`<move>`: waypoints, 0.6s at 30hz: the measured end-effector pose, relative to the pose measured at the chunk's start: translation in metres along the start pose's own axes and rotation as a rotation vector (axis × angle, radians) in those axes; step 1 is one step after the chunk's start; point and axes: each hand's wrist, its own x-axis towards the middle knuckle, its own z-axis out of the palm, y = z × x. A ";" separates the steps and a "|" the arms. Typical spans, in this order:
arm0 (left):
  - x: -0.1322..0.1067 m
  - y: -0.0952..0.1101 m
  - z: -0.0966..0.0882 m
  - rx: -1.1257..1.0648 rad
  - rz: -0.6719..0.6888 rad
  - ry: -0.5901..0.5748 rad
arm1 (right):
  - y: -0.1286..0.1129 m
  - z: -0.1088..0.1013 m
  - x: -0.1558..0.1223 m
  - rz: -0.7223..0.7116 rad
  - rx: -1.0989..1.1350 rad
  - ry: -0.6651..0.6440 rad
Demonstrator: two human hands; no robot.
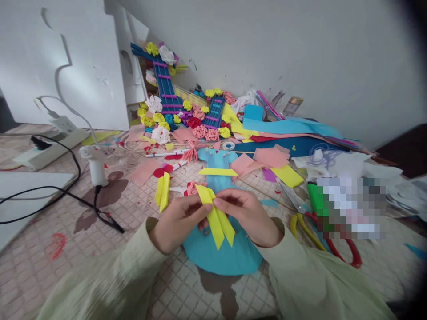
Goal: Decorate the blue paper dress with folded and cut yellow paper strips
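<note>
My left hand [176, 220] and my right hand [245, 213] pinch a folded yellow paper strip [215, 213] between thumbs and fingers, its two tails hanging down. Under it lies a light blue paper dress [216, 251] with a yellow band [218, 172] across its waist. Another folded yellow strip [162, 191] lies just left of the hands, and a small pink paper flower [191, 187] sits behind my left hand.
Paper flowers on blue ladders [167, 89] pile at the back by the wall. Coloured paper sheets [283, 126] and pink scraps [270, 156] lie to the right, red-handled scissors [340, 251] at the near right. A glue gun [96, 164], black cable [66, 191] and power strip [50, 146] are at the left.
</note>
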 end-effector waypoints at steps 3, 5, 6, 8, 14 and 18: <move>0.000 0.001 -0.001 -0.007 -0.006 0.014 | 0.000 -0.002 0.000 -0.034 -0.016 0.078; 0.001 0.002 -0.001 -0.003 -0.006 0.028 | 0.001 -0.002 0.001 -0.049 -0.036 0.116; 0.001 0.002 -0.002 -0.003 -0.004 0.030 | 0.001 -0.002 0.001 -0.051 -0.044 0.124; 0.001 0.001 -0.002 -0.003 0.001 0.023 | 0.002 -0.002 0.001 -0.049 -0.062 0.132; 0.000 0.001 -0.001 -0.008 0.001 0.011 | 0.002 -0.002 0.001 -0.033 -0.034 0.115; -0.001 0.001 0.000 -0.018 0.006 -0.002 | 0.001 -0.002 0.000 -0.022 -0.033 0.108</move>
